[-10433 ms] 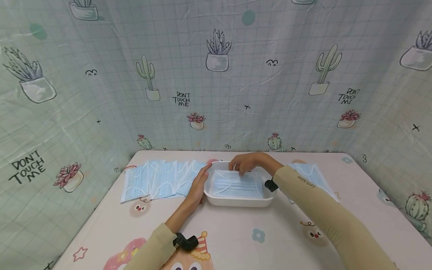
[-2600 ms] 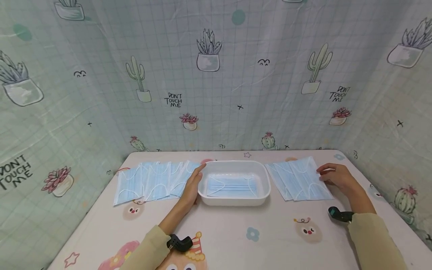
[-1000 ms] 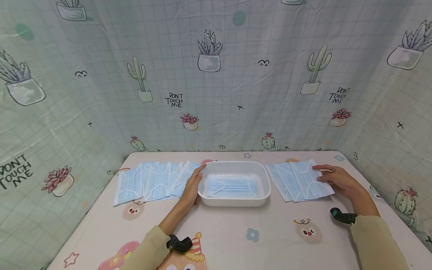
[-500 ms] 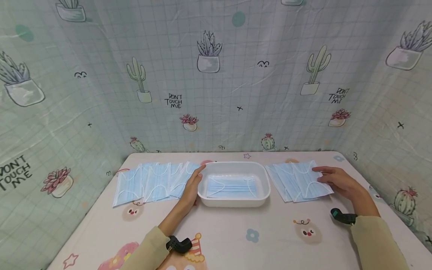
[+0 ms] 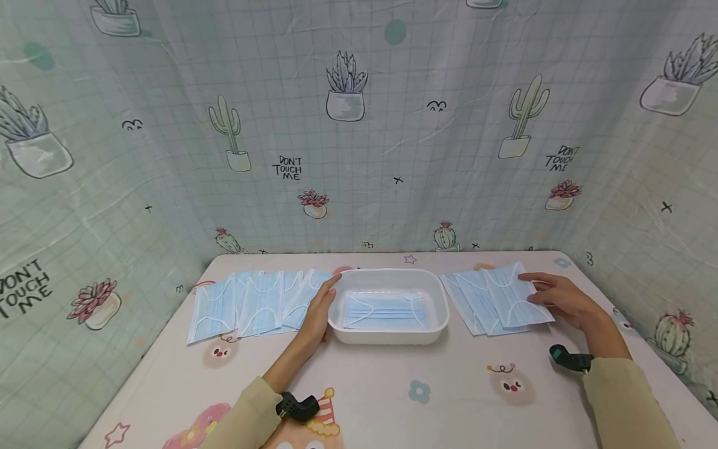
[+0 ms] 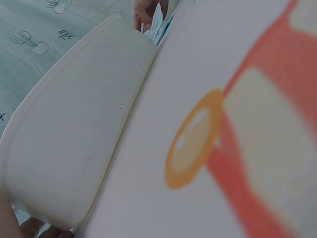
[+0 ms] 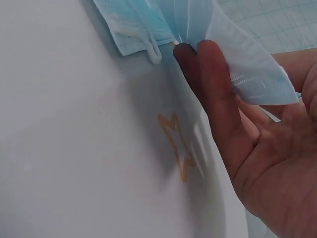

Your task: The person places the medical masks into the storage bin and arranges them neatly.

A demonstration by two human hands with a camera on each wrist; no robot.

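Note:
A white plastic tray [image 5: 388, 337] stands mid-table with a pleated blue face mask [image 5: 386, 311] lying in it. My left hand [image 5: 315, 318] holds the tray's left end, one finger up along the rim. In the left wrist view, curled fingers [image 6: 49, 230] show against the tray's lower wall. Right of the tray, several overlapping face masks [image 5: 477, 302] lie fanned out. My right hand [image 5: 566, 304] pinches the edge of the rightmost mask [image 7: 257, 69], which is bent up in the right wrist view. Part of the right thumb is hidden behind it.
Left of the tray, more blue face masks [image 5: 263, 302] overlap in a row, close to my left hand. A pale patterned cloth covers the table [image 5: 449, 405]. Behind and at both sides hangs a cactus-print curtain [image 5: 404, 143].
My right hand has left the tray, where a mask now lies flat, and moved to the right-hand masks. Lately it has barely shifted, raising the rightmost mask's edge slightly. The left hand stays at the tray.

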